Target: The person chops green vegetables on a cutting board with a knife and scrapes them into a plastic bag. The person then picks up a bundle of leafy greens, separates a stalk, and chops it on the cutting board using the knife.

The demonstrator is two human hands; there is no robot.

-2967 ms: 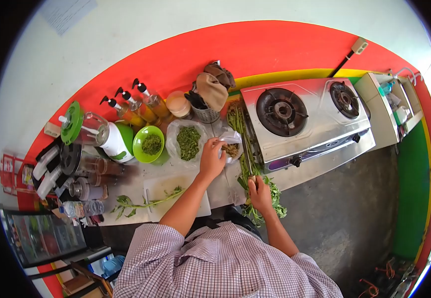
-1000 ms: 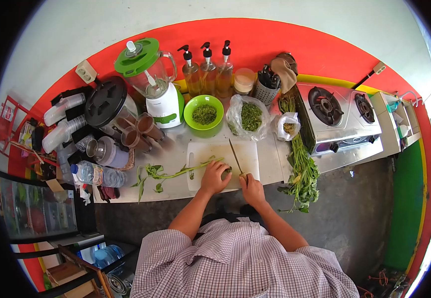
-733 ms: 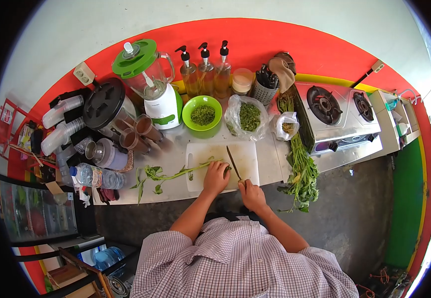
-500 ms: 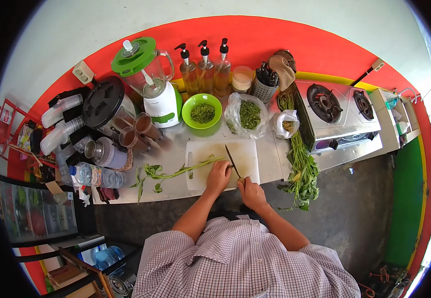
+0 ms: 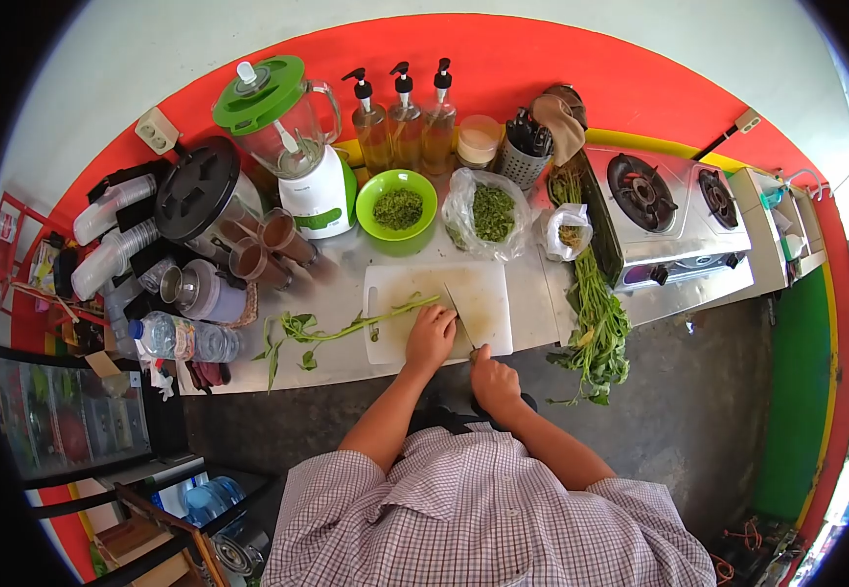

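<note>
My right hand [image 5: 496, 383] is wrapped round the handle of a kitchen knife [image 5: 461, 318]. Its narrow blade points away from me over the white cutting board [image 5: 488, 284]. On the board, just left of the blade, my left hand [image 5: 430, 338] has its fingers bent together. Something small and dark shows at its fingertips, too small to name. A long green leafy stem [image 5: 346, 330] lies across the board's left part, its cut end just beyond my left hand and its leaves on the steel counter.
Behind the board stand a green bowl [image 5: 425, 234] and a plastic bag [image 5: 495, 215], both with chopped greens. A blender [image 5: 312, 196] and pump bottles [image 5: 405, 132] line the wall. To the right are a leafy bunch [image 5: 596, 338] and a gas stove [image 5: 674, 235]. A water bottle [image 5: 165, 338] lies left.
My right hand and the knife have drawn slightly back towards me, with the blade lower on the board. My left hand has stayed almost in place. The view has shifted a little.
</note>
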